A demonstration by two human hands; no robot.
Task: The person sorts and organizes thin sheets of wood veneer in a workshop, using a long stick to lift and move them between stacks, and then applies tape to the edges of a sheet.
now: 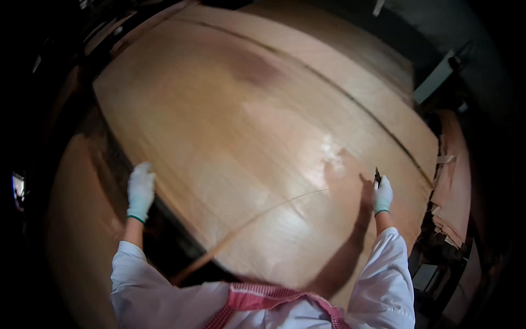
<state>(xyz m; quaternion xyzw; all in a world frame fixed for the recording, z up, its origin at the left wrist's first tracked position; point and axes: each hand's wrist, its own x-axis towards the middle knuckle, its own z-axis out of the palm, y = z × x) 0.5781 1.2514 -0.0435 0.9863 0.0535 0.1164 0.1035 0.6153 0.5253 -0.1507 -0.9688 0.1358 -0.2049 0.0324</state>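
A broad, pale brown wood veneer sheet (219,131) spreads out in front of me. My left hand (141,191), in a white glove with a green cuff, is at its left edge with the fingers stretched out; whether it presses on the sheet I cannot tell. On the right, my right hand (383,195), also gloved, is closed round a small dark hand tool (377,175) over the sheet. Only the tool's tip shows, and its exact kind is hidden by the fist. A thin curved wood strip (241,234) crosses the near part of the sheet, touching neither hand.
A long dark seam (350,97) runs across the far side of the sheet. Torn veneer pieces (456,181) are stacked at the right. Another wooden surface (76,208) lies to the left, past a dark gap. A pale board-like bar (435,79) is at the far right.
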